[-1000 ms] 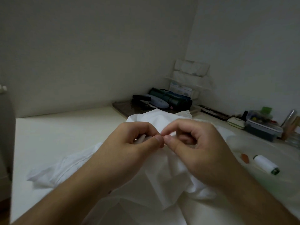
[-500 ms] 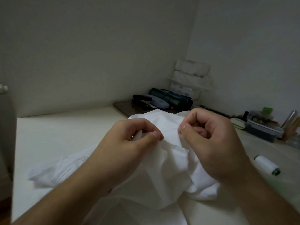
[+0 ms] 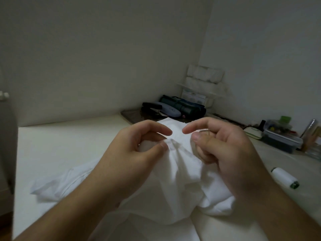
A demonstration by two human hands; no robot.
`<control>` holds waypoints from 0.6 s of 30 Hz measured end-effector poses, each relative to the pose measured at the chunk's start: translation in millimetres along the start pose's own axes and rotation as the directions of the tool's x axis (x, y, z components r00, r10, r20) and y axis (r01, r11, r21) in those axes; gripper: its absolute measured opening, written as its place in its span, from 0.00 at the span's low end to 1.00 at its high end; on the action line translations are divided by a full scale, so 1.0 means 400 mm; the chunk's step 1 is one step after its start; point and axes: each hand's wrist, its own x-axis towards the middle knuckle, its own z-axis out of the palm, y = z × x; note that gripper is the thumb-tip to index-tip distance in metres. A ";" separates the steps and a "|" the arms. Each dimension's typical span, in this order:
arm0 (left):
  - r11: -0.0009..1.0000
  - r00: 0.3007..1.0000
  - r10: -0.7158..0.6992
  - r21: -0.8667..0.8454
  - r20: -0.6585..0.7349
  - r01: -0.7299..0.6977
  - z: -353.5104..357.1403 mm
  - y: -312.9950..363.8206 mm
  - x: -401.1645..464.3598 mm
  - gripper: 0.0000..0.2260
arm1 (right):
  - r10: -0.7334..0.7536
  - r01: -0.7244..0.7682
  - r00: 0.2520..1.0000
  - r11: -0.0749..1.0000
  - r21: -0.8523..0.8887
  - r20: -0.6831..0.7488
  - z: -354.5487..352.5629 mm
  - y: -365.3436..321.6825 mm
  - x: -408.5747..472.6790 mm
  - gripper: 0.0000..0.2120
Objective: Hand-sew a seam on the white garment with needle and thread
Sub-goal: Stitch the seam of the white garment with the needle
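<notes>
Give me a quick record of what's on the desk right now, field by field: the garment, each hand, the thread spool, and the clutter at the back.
garment: white garment, crumpled on the pale desk
left hand: left hand pinches a fold of the cloth at the seam with the thumb, index finger lifted
right hand: right hand, fingers curled, index extended; needle too small to tell
thread spool: white spool lying on its side, right of the garment
back clutter: dark green case, clear lidded box
</notes>
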 end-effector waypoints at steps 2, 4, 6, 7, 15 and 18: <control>1.000 1.000 0.020 -0.023 0.009 -0.020 0.000 0.001 -0.002 0.09 | 0.044 -0.045 0.999 0.997 -0.068 -0.013 0.009 0.001 0.001 0.07; 0.998 0.999 0.044 -0.048 0.018 -0.043 0.000 0.002 -0.003 0.07 | 0.069 -0.064 0.997 0.987 -0.148 0.026 0.016 0.004 0.000 0.10; 0.997 0.998 0.057 -0.062 0.021 -0.055 0.001 0.002 -0.003 0.07 | 0.055 -0.048 0.998 0.974 -0.223 0.028 0.019 0.004 -0.001 0.11; 0.996 0.998 0.061 -0.062 0.018 -0.060 0.000 0.001 -0.004 0.08 | 0.035 -0.030 0.999 0.969 -0.245 0.014 0.019 0.002 -0.001 0.11; 0.986 0.992 0.102 -0.126 -0.073 -0.111 -0.002 0.007 -0.005 0.07 | 0.018 -0.020 1.000 0.981 -0.191 -0.012 0.000 -0.007 0.003 0.11; 0.984 0.995 0.069 -0.160 -0.078 -0.081 -0.004 0.009 -0.002 0.06 | 0.005 -0.011 1.000 0.981 -0.193 -0.029 -0.004 -0.008 0.004 0.12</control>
